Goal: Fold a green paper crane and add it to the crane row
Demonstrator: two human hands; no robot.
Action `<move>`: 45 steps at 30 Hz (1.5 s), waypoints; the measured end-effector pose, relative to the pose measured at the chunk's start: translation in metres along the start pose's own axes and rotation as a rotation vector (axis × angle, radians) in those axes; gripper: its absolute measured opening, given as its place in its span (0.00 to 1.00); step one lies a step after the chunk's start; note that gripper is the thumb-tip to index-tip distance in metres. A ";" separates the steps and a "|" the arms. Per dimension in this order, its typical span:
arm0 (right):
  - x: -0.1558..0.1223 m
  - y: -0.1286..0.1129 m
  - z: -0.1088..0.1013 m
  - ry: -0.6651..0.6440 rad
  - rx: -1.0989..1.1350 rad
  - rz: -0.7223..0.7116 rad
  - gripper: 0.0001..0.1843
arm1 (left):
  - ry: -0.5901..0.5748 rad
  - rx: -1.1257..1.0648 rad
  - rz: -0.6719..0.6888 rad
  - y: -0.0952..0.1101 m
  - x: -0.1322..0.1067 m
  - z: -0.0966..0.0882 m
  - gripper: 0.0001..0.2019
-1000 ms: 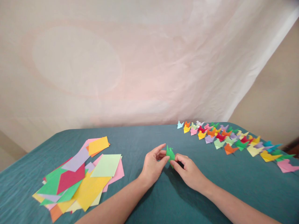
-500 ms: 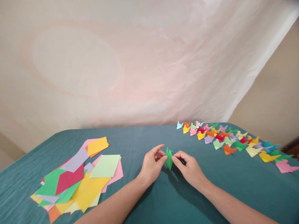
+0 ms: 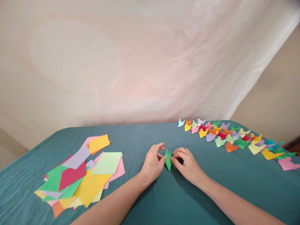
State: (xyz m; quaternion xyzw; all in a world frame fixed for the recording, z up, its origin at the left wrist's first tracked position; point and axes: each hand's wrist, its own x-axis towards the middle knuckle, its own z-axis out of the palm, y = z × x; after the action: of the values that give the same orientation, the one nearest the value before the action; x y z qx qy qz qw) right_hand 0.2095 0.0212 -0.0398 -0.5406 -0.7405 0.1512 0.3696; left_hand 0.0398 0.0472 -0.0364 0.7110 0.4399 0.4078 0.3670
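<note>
A small green origami crane (image 3: 168, 161) is held between both hands over the middle of the table, its pointed body hanging downward. My left hand (image 3: 153, 161) pinches its left side between thumb and fingers, with the index finger raised and curved. From the other side my right hand (image 3: 186, 162) grips it, thumb and bent fingertips pressed to the paper. Part of the crane is hidden behind the fingertips.
Loose sheets of coloured paper (image 3: 93, 187) lie in an overlapping pile on the left. Several folded paper cranes (image 3: 232, 147) stand in rows at the right. A dark green cloth (image 3: 145, 134) covers the table, and a pale sheet (image 3: 150, 62) hangs behind it.
The crane has turned slightly and shifted a little to the left between my fingers. My right hand has moved slightly left and its fingers have closed in; the whole view has shifted a little.
</note>
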 end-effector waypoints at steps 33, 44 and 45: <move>-0.005 -0.020 -0.007 -0.156 -0.229 -0.337 0.14 | -0.206 0.734 0.241 0.028 -0.003 -0.022 0.09; -0.006 -0.016 -0.005 -0.147 -0.243 -0.353 0.17 | -0.515 1.077 0.431 0.045 -0.003 -0.036 0.08; -0.007 -0.017 -0.005 -0.151 -0.254 -0.363 0.18 | -0.528 1.079 0.452 0.044 -0.005 -0.040 0.09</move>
State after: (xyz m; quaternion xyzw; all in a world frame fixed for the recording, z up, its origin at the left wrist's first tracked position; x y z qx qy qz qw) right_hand 0.2026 0.0080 -0.0285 -0.4279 -0.8642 0.0277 0.2632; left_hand 0.0171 0.0342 0.0173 0.9474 0.3174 0.0074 -0.0412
